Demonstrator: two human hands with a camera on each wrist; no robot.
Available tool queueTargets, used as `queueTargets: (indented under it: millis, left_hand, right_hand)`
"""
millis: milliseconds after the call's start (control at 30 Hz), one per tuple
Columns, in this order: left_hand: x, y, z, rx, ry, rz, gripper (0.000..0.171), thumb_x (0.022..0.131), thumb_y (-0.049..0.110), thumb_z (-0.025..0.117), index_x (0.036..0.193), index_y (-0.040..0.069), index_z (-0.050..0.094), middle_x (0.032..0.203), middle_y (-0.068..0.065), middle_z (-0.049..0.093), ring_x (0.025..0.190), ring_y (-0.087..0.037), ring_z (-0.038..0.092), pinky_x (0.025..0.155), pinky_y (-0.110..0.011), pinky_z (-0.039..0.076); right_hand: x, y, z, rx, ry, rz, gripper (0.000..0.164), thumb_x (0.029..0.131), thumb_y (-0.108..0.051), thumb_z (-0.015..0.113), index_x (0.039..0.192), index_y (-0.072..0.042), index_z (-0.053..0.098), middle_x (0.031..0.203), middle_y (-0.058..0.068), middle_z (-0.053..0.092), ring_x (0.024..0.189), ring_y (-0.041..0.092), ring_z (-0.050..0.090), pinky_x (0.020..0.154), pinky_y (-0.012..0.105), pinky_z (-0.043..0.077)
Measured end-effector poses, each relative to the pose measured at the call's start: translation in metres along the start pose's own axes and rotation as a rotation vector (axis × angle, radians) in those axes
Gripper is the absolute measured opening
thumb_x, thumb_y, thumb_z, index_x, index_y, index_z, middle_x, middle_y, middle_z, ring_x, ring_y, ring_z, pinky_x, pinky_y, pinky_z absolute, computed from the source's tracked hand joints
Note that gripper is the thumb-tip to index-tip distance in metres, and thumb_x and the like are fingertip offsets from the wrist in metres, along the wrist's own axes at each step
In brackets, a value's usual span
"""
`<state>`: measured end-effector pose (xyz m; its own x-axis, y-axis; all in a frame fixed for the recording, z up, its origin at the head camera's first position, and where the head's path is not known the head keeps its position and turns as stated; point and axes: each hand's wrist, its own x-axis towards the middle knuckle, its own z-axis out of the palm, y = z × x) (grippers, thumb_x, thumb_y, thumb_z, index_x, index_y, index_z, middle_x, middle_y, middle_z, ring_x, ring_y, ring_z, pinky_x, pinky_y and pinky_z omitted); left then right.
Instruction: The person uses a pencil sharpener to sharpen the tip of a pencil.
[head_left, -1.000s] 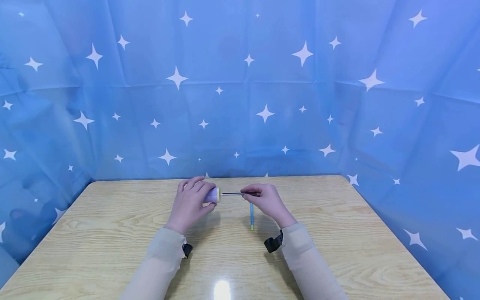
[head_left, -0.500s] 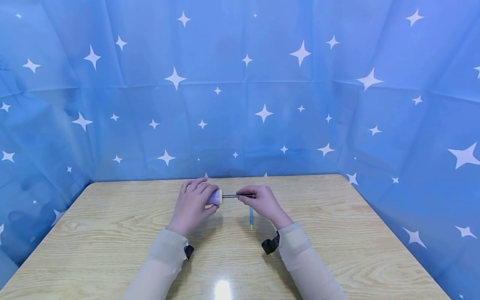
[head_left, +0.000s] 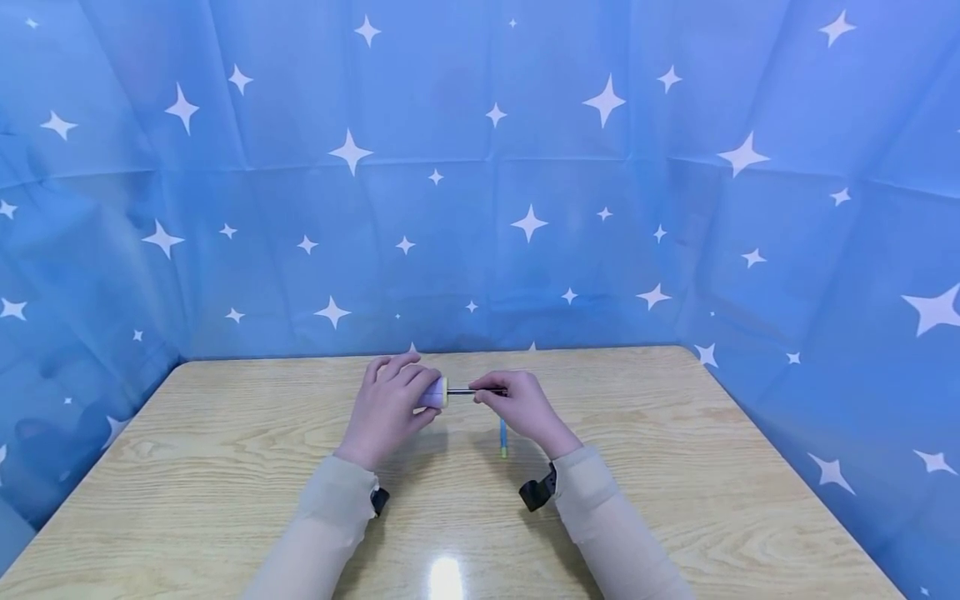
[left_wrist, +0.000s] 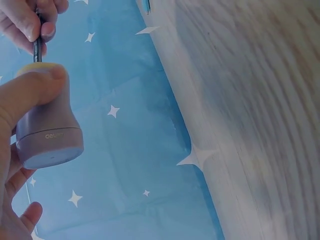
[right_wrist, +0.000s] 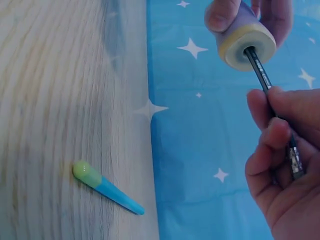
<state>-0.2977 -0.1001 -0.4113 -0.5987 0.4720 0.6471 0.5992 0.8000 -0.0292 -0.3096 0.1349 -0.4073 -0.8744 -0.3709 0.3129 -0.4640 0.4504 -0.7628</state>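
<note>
My left hand [head_left: 385,408] grips a purple pencil sharpener [left_wrist: 47,125] with a yellow rim, held on its side above the table. In the left wrist view, its thumb lies along the rim. Between the fingers and thumb of my right hand [head_left: 525,408] is a dark pencil [right_wrist: 260,70]. Its front end sits inside the round hole of the sharpener, so the tip is hidden. In the right wrist view, the pencil's back end shows in the palm.
On the table [head_left: 675,483], beneath my right hand, lies a slim blue stick with a rounded green end [right_wrist: 107,187]. A blue curtain with white stars [head_left: 480,208] stands behind and at both sides of the table.
My right hand has moved slightly left, and the pencil has gone from the sharpener's mouth into its hole. The left hand has shifted a little to the right, still holding the sharpener.
</note>
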Motion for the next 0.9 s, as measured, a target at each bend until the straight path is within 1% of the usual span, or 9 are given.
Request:
queueTargets:
  millis: [133,233,400,467,567,633,733,800,900]
  left_hand:
    - [0.001,0.001,-0.002,0.004,0.007,0.009,0.047,0.072,0.029,0.086,0.113,0.016,0.067,0.111,-0.001,0.068,0.121,-0.023,0.051,0.102,-0.048,0.035]
    - [0.002,0.001,-0.003,-0.001,0.005,0.000,0.047,0.072,0.030,0.086,0.113,0.017,0.068,0.111,-0.001,0.068,0.121,-0.023,0.051,0.102,-0.048,0.034]
    - [0.003,0.000,-0.003,-0.018,0.027,-0.019,0.047,0.071,0.029,0.086,0.113,0.018,0.068,0.111,-0.001,0.068,0.119,-0.025,0.053,0.100,-0.048,0.034]
    - [0.004,-0.002,-0.001,-0.017,0.034,-0.026,0.048,0.071,0.029,0.086,0.114,0.018,0.068,0.112,-0.001,0.068,0.118,-0.025,0.053,0.099,-0.048,0.034]
    - [0.004,-0.004,0.001,-0.018,0.042,-0.040,0.049,0.071,0.029,0.086,0.115,0.019,0.068,0.113,-0.002,0.068,0.117,-0.025,0.053,0.099,-0.048,0.034]
    - [0.004,-0.006,0.001,-0.021,0.047,-0.052,0.050,0.071,0.029,0.087,0.116,0.019,0.068,0.113,-0.002,0.068,0.116,-0.025,0.053,0.098,-0.048,0.034]
    - [0.005,-0.008,0.001,-0.022,0.052,-0.061,0.050,0.070,0.029,0.087,0.115,0.018,0.069,0.112,-0.002,0.068,0.115,-0.025,0.054,0.098,-0.047,0.035]
    - [0.006,-0.009,0.002,-0.017,0.046,-0.054,0.049,0.070,0.029,0.087,0.114,0.018,0.069,0.112,-0.001,0.068,0.115,-0.025,0.054,0.098,-0.047,0.035]
    - [0.008,-0.008,0.002,-0.011,0.027,-0.029,0.046,0.072,0.029,0.085,0.113,0.018,0.069,0.111,-0.001,0.068,0.116,-0.024,0.053,0.098,-0.048,0.036]
  right_hand:
    - [0.001,-0.001,0.000,-0.003,0.004,-0.003,0.017,0.094,-0.010,0.063,0.107,-0.004,0.073,0.093,0.006,0.071,0.080,0.011,0.065,0.070,0.031,0.052]
    - [0.001,-0.001,-0.001,-0.008,0.001,-0.009,0.018,0.094,-0.010,0.063,0.107,-0.003,0.073,0.095,0.007,0.071,0.081,0.013,0.065,0.070,0.032,0.053]
    - [0.003,0.002,-0.007,-0.011,-0.006,0.012,0.020,0.094,-0.018,0.065,0.107,-0.007,0.073,0.097,0.001,0.071,0.084,0.012,0.066,0.075,0.032,0.054]
    - [0.004,0.005,-0.011,-0.007,-0.006,0.041,0.020,0.094,-0.022,0.066,0.107,-0.009,0.073,0.095,-0.001,0.071,0.084,0.013,0.066,0.076,0.032,0.054]
    - [0.006,0.008,-0.019,0.007,-0.002,0.076,0.021,0.093,-0.023,0.067,0.106,-0.008,0.074,0.090,-0.001,0.070,0.081,0.015,0.066,0.074,0.034,0.053]
    - [0.008,0.010,-0.024,0.015,-0.018,0.102,0.022,0.093,-0.024,0.067,0.105,-0.007,0.074,0.087,-0.001,0.069,0.080,0.016,0.064,0.073,0.034,0.052]
    - [0.011,0.014,-0.027,0.025,-0.050,0.114,0.024,0.093,-0.025,0.066,0.105,-0.006,0.074,0.085,0.005,0.068,0.079,0.022,0.063,0.069,0.034,0.050]
    - [0.012,0.015,-0.027,0.033,-0.067,0.125,0.023,0.094,-0.025,0.065,0.105,-0.006,0.074,0.084,0.009,0.067,0.078,0.028,0.061,0.066,0.033,0.047]
    - [0.013,0.016,-0.024,0.025,-0.079,0.125,0.022,0.095,-0.024,0.063,0.104,-0.007,0.074,0.082,0.008,0.066,0.076,0.031,0.058,0.063,0.032,0.045]
